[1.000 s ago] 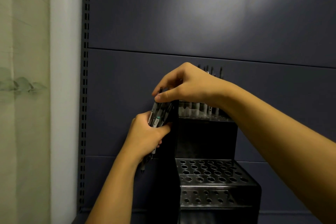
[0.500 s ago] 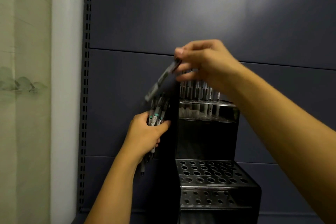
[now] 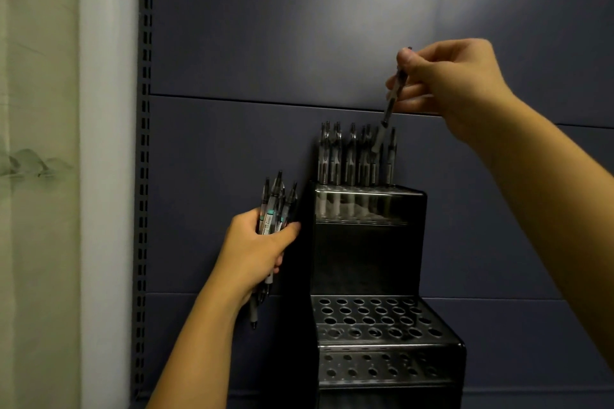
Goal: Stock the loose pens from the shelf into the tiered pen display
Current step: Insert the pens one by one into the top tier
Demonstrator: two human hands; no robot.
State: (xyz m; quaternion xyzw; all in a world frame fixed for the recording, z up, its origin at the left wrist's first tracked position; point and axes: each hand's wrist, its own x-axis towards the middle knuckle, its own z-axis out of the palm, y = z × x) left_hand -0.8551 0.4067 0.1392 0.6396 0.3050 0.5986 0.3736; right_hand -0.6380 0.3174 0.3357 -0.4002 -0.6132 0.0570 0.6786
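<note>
Right hand (image 3: pixel 448 83) pinching 1 slim dark pen (image 3: pixel 393 89) tip-down over the filled top tier of the black tiered display (image 3: pixel 368 252); left hand (image 3: pixel 252 252) gripping a pen bundle (image 3: pixel 274 209) beside it.

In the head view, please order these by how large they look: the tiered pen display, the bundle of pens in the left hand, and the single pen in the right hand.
1. tiered pen display, by far the largest.
2. bundle of pens gripped by the left hand.
3. single pen pinched by the right hand, the slimmest; the hands partly hide both, so their lengths are unsure.
</note>
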